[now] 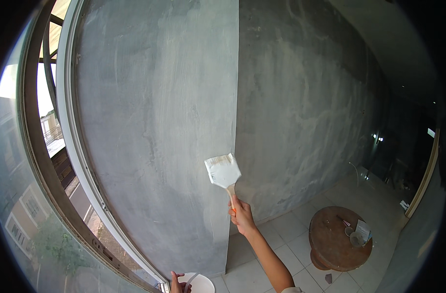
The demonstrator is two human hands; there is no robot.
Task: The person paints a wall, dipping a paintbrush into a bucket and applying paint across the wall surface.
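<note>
Grey, streaky wall (154, 122) fills the middle of the view, ending at a straight upright edge beyond which a second, darker wall (301, 112) runs back into the room. Just in front of that edge, low on the grey wall, is a wide, flat paintbrush (224, 172), its bristles pointing up and its head coated with white. Whether the bristles touch the wall I cannot tell. The right hand (241, 219) grips it by its wooden handle, fingers wrapped around, with the bare forearm rising from the lower edge.

At the bottom, near the foot of the grey wall, is a white bucket (207, 284), partly cut off. The left hand (176, 285) is at its left side, fingers curled around the pale bucket handle (190, 280), thumb pointing up.

To the left stand a white window frame (69, 117) and a curved-looking glass pane (18, 161), with a street outside. On the right, a round brown table (332, 251) bears a cup (356, 239) and a packet (363, 228). Below it, pale floor tiles (249, 256) spread, with a dark scrap (328, 278) lying beside the table.
</note>
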